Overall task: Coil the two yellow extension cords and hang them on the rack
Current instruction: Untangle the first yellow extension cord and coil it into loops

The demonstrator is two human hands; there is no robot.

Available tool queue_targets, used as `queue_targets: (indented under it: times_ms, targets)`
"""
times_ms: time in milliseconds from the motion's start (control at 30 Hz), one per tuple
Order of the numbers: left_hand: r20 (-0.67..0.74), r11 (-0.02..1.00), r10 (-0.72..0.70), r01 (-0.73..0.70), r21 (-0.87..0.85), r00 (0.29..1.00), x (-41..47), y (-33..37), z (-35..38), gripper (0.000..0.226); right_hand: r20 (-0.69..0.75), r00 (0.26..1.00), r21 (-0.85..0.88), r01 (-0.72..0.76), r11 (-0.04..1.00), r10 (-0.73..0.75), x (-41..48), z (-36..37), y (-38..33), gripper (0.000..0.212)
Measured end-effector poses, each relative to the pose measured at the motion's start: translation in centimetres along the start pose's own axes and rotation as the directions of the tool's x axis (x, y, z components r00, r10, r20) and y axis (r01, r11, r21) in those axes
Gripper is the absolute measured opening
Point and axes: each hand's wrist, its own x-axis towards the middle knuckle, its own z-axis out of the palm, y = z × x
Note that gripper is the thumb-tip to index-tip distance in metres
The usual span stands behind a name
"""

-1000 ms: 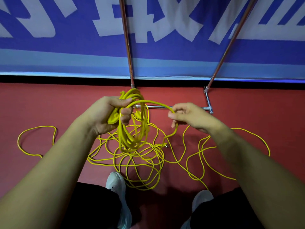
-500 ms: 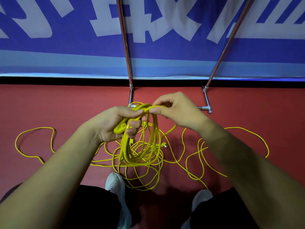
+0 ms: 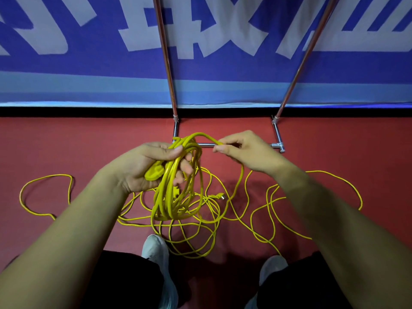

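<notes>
- Head view showed my left grip [image 3: 142, 168] curled round the top of a partly made coil [image 3: 174, 197] of yellow cord. The thumb lay over the strands and a yellow socket block [image 3: 153, 173] sat tucked against the palm. The coil's loops hung below that hand, above the floor [image 3: 66, 141].
- My right grip [image 3: 245, 150] pinched a single strand between thumb and forefinger, just beside the coil's top. The strand arched over from the bundle into the pinch, then dropped past the hand to the floor.
- Done, as I judged it: several loops of one cord were gathered, and no more than that.
- A good deal of loose cord [image 3: 210, 205] lay on the red floor, tangled under the coil and near my shoes [image 3: 156, 248]. One wide loop ran out to the left and others to the right, and a plug [image 3: 219, 196] lay in the tangle.
- I could not tell where one cord ended and the other began.
- The rack [image 3: 236, 144] stood just beyond my hands against the blue banner [image 3: 66, 81], two uprights rising from a chrome base. Nothing hung on the part I could see, and its top was out of frame.
- I reckoned the job was in its early part: the first coil was to be finished, the second cord coiled, and both hung.
</notes>
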Motion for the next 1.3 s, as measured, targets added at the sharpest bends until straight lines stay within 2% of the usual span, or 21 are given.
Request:
queue_targets:
  times_ms: [67,133,267,367,433,567,633,733,833,967,1033,1100,1233,1300]
  targets:
    - [0.121,0.991,-0.006,0.023,-0.132,0.993,-0.1,0.1,-0.1,0.029,-0.035,0.999,-0.030,0.026,0.999,-0.027,0.1,0.1,-0.2,0.019]
    - [0.165,0.989,-0.001,0.025,-0.146,0.986,-0.3,0.2,-0.1,0.024,-0.090,0.995,-0.021,0.034,0.999,-0.035,0.4,0.1,-0.2,0.017]
    - [0.148,0.992,0.052,-0.034,-0.121,0.988,-1.2,0.8,1.2,0.028,-0.165,0.986,0.014,0.016,1.000,-0.013,1.1,-0.2,1.0,0.012]
    - [0.119,0.988,0.108,-0.093,-0.124,0.987,-1.5,1.3,1.5,0.028,-0.215,0.976,-0.122,-0.013,0.992,-0.013,1.4,-0.4,3.5,0.012]
    - [0.136,0.970,0.175,-0.147,-0.193,0.975,-1.6,1.6,1.1,0.022,-0.222,0.975,-0.180,-0.070,0.981,0.029,1.4,-0.6,5.4,0.016]
    - [0.150,0.919,0.234,-0.168,-0.356,0.961,-1.2,1.9,0.5,0.017,-0.124,0.976,-0.053,-0.188,0.981,0.180,0.8,0.2,7.9,0.016]
    - [0.073,0.915,0.237,-0.197,-0.352,0.969,-1.0,1.9,0.4,0.018,-0.088,0.960,-0.031,-0.270,0.962,0.267,0.8,1.3,9.3,0.012]
    - [-0.033,0.911,0.256,-0.252,-0.325,0.966,-1.1,2.0,0.4,0.019,-0.111,0.904,0.008,-0.414,0.910,0.412,0.6,2.6,10.6,0.025]
    - [-0.110,0.903,0.261,-0.283,-0.323,0.959,-1.3,2.2,0.3,0.020,-0.137,0.851,0.159,-0.487,0.859,0.507,0.4,3.5,10.7,0.023]
    - [-0.158,0.900,0.285,-0.321,-0.297,0.945,-1.4,2.5,0.0,0.018,-0.225,0.777,0.310,-0.515,0.799,0.588,-0.2,4.0,9.9,0.038]
    - [-0.193,0.899,0.291,-0.337,-0.280,0.937,-1.5,2.6,0.1,0.016,-0.207,0.764,0.349,-0.527,0.775,0.612,-0.1,3.9,9.2,0.040]
    - [-0.231,0.893,0.296,-0.355,-0.277,0.927,-1.5,2.7,0.2,0.017,-0.162,0.766,0.360,-0.542,0.760,0.623,0.2,3.9,8.6,0.034]
    - [-0.229,0.891,0.295,-0.354,-0.284,0.928,-1.3,2.8,0.4,0.019,-0.119,0.737,0.490,-0.540,0.684,0.666,0.9,4.5,8.4,0.022]
    - [-0.230,0.902,0.286,-0.342,-0.263,0.930,-1.2,2.7,0.6,0.017,-0.142,0.730,0.448,-0.555,0.701,0.669,0.8,4.8,8.7,0.017]
